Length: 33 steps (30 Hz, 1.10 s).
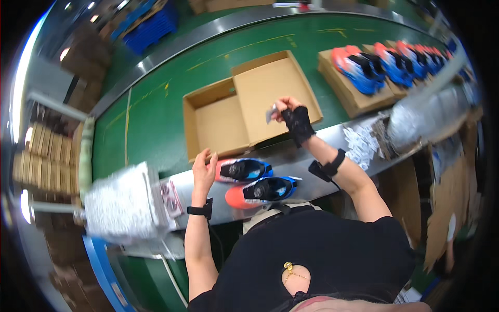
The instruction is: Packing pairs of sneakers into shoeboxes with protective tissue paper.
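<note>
My right hand [291, 112], in a black fingerless glove, is raised over the open lid [270, 93] of a cardboard shoe box. Its fingers pinch a small flat grey-white piece [271, 113], too small to make out. The bare left hand [205, 166] is at the near edge of the box's empty bottom [215, 127], fingers apart and holding nothing. Close to it, side by side on the metal ledge, are two running shoes in coral, black and blue: the farther shoe [244, 170] and the nearer shoe [262, 191].
A green conveyor belt [150, 104] runs behind the ledge and carries the box. At right, several shoes stand on a row of cardboard boxes [358, 96]. White slips [362, 145] lie beside plastic bags [426, 122]. On the left is a stack of white wrapping sheets [125, 203].
</note>
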Tool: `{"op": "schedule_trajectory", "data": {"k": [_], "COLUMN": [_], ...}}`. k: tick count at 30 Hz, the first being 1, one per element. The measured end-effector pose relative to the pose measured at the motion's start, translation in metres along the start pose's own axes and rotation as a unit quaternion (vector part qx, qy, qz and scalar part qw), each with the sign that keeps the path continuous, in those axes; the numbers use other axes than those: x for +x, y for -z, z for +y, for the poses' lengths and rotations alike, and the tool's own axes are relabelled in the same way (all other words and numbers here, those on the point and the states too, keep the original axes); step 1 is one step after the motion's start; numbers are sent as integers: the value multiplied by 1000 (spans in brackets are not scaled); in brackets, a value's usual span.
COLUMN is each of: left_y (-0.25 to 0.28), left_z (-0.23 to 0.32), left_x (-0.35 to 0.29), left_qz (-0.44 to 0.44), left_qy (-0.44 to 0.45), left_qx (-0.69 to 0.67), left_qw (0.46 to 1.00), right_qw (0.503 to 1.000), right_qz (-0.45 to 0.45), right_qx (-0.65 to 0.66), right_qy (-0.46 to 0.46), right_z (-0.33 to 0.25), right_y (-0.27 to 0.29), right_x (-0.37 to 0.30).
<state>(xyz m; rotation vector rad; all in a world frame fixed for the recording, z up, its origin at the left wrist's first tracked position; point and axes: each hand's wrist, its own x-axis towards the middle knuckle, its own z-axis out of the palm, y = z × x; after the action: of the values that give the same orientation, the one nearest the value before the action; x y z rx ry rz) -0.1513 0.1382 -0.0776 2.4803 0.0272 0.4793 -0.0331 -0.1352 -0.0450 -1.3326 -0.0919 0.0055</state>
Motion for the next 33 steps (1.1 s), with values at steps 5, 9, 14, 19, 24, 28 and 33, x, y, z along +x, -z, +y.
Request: {"op": "schedule_trajectory", "data": {"k": [5, 9, 14, 19, 24, 28, 33], "left_y": [44, 97, 158, 212, 228, 221, 218], "left_z": [-20, -48, -110, -233, -244, -249, -285], "left_x": [-67, -114, -136, -155, -116, -103, -115], "left_qz": [86, 156, 268, 238, -14, -100, -77], "left_qy": [192, 274, 337, 353, 497, 400, 318], "left_qx": [-150, -177, -135, 146, 296, 327, 372], "left_qw": [966, 933, 892, 893, 816, 850, 868], "right_qw": [982, 942, 944, 913, 866, 780, 764], "right_qz": [-70, -58, -191, -289, -369, -393, -393], "right_qx": [106, 180, -16, -201, -318, -486, -511], "right_qy": [-142, -278, -268, -206, -116, -14, -1], "right_z": [36, 63, 68, 40, 68, 91, 102], "right_y": [-59, -90, -102, -132, -154, -178, -197], "right_x": [45, 68, 62, 28, 19, 2, -12]}}
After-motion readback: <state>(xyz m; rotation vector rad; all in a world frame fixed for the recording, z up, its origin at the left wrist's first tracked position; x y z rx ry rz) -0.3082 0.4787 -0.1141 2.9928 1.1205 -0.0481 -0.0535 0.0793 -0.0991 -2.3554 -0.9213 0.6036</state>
